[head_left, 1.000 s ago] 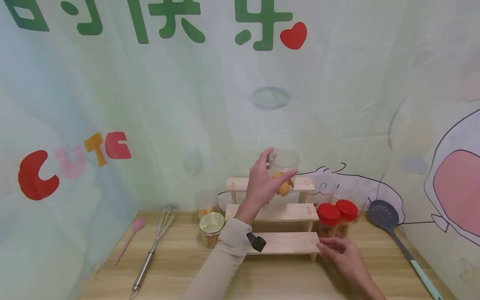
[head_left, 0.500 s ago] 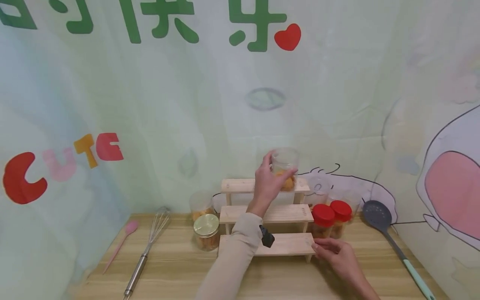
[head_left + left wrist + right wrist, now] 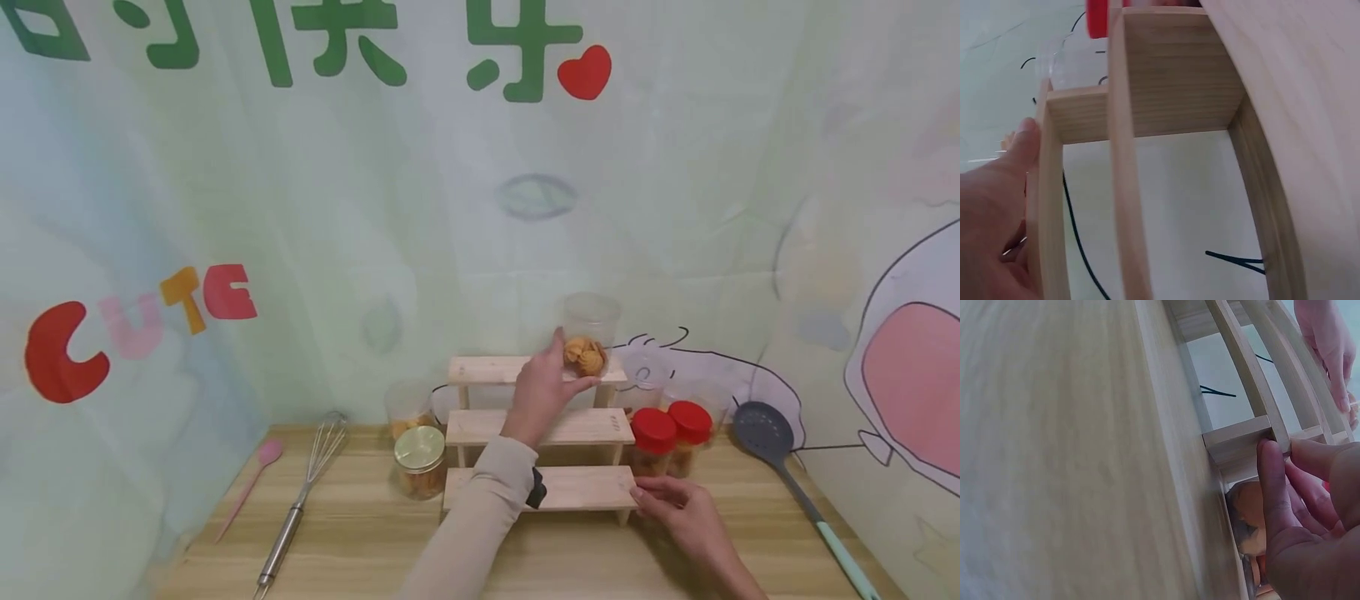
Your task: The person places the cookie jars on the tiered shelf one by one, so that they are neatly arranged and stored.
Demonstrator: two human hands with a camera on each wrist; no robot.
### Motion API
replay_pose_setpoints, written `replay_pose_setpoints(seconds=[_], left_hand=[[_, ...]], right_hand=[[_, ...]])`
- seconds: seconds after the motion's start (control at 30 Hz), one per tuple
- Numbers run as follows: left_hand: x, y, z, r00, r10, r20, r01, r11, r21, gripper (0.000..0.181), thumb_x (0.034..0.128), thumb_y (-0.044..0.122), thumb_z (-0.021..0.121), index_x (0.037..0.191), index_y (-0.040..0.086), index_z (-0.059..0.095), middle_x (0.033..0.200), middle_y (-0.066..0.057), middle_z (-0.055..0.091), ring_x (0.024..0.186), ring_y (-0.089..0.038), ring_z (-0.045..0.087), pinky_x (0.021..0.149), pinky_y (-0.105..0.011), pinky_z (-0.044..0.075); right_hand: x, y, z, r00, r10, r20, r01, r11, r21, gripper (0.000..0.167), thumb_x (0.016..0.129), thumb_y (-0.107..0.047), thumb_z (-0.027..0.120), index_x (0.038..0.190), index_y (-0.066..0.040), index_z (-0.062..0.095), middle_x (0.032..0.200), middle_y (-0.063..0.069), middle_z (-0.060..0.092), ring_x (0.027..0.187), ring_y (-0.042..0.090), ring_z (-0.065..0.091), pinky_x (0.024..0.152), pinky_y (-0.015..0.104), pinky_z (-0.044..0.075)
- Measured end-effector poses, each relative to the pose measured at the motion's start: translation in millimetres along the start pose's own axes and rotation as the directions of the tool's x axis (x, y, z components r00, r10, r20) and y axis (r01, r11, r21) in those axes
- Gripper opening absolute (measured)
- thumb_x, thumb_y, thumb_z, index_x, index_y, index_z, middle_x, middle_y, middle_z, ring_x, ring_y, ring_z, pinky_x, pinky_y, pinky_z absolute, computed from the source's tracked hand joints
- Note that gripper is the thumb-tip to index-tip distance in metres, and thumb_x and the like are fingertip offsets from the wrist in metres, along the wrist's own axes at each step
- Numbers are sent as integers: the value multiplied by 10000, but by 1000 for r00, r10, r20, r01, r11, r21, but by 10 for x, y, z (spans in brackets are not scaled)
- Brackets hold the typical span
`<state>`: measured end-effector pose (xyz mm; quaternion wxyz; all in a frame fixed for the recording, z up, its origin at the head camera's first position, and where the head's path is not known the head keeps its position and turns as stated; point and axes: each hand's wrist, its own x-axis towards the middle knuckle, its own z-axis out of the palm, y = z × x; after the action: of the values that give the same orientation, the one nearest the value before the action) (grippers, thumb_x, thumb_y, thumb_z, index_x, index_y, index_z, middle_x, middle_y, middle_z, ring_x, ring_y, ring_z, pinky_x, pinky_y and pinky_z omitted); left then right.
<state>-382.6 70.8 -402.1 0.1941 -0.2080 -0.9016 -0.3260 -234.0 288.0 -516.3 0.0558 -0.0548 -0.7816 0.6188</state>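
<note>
A clear jar of cookies (image 3: 588,354) is at the right end of the top tier of the wooden three-tier rack (image 3: 540,425). My left hand (image 3: 542,392) has its fingers at the jar's left side and its thumb low across the front, around its lower part. In the left wrist view the left hand (image 3: 994,212) is beside the top board, the jar mostly hidden. My right hand (image 3: 686,512) pinches the right end of the lowest board; in the right wrist view, thumb and finger of the right hand (image 3: 1310,519) hold that board's corner (image 3: 1275,434).
Two red-lidded jars (image 3: 654,432) and clear containers stand right of the rack. Left of it are a gold-lidded jar (image 3: 420,467) and another clear jar (image 3: 408,408). A whisk (image 3: 288,529) and pink spoon (image 3: 251,487) lie left; a grey skimmer (image 3: 763,429) lies right.
The cookie jar has shifted right along the top tier, and my left hand now sits lower on it. My right hand stays at the lowest board's end.
</note>
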Motion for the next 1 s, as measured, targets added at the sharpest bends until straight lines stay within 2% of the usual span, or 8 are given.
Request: replay_pose_setpoints(seconds=[0.13, 0.27, 0.37, 0.47, 0.57, 0.7, 0.87, 1.0], left_hand=[[-26, 21, 46, 999, 26, -41, -22, 996, 83, 976, 883, 614, 823, 1605, 61, 469, 1261, -128, 783, 1102, -241, 781, 932, -370, 647], [-35, 29, 55, 997, 31, -65, -25, 995, 94, 899, 884, 601, 832, 1539, 61, 537, 1240, -105, 791, 1095, -230, 784, 921, -356, 648], [-47, 34, 46, 999, 13, -44, -10, 998, 56, 905, 896, 578, 837, 1556, 47, 516, 1313, -127, 768, 1172, -256, 767, 973, -378, 637], [-102, 27, 5, 999, -39, -29, 38, 999, -25, 934, 917, 524, 848, 1608, 32, 457, 1439, -167, 704, 1298, -306, 710, 1062, -424, 602], [-216, -18, -79, 997, -74, -29, 70, 990, -126, 910, 946, 444, 850, 1637, 38, 418, 1535, -175, 636, 1386, -319, 652, 1131, -445, 558], [-435, -125, -216, 997, -33, -69, 16, 972, -233, 760, 983, 328, 829, 1595, 53, 473, 1509, -143, 660, 1356, -295, 674, 1122, -436, 564], [-734, -303, -391, 986, 23, -167, -62, 970, -235, 624, 981, 224, 828, 1520, 66, 556, 1416, -91, 723, 1306, -270, 690, 1099, -418, 576], [-956, -485, -550, 974, 32, -224, -78, 976, -203, 527, 966, 169, 835, 1441, 70, 628, 1377, -80, 742, 1304, -262, 686, 1098, -448, 573]], right_hand=[[-7, -3, -10, 1000, -11, 1, 11, 1000, 20, 345, 969, -57, 804, 1260, 114, 730, 1029, 143, 823, 808, 107, 780, 776, 262, 654], [-18, -10, -13, 1000, -30, 8, 30, 999, 20, 339, 972, -52, 798, 1253, 124, 727, 1011, 128, 825, 797, 108, 781, 763, 262, 653], [-25, -13, -9, 999, -36, 7, 35, 999, 25, 332, 968, -45, 801, 1244, 126, 731, 1002, 133, 824, 792, 113, 781, 754, 264, 654], [-26, -7, 0, 999, -32, 16, 32, 999, 32, 340, 969, -52, 801, 1249, 126, 727, 1005, 136, 823, 798, 117, 783, 760, 267, 655], [-19, 3, 23, 999, -31, 21, 30, 999, 37, 339, 971, -54, 800, 1245, 130, 723, 990, 124, 822, 798, 120, 783, 762, 269, 656], [-12, 10, 44, 999, -35, 15, 34, 998, 52, 328, 974, -30, 786, 1241, 146, 712, 960, 100, 816, 796, 111, 780, 759, 269, 658], [-17, 9, 35, 999, -54, 8, 53, 997, 54, 324, 976, -25, 780, 1236, 156, 705, 954, 92, 813, 797, 100, 773, 754, 266, 657], [-21, 11, 32, 998, -59, 3, 58, 997, 53, 320, 976, -15, 776, 1233, 161, 702, 948, 88, 811, 797, 95, 768, 753, 265, 657]])
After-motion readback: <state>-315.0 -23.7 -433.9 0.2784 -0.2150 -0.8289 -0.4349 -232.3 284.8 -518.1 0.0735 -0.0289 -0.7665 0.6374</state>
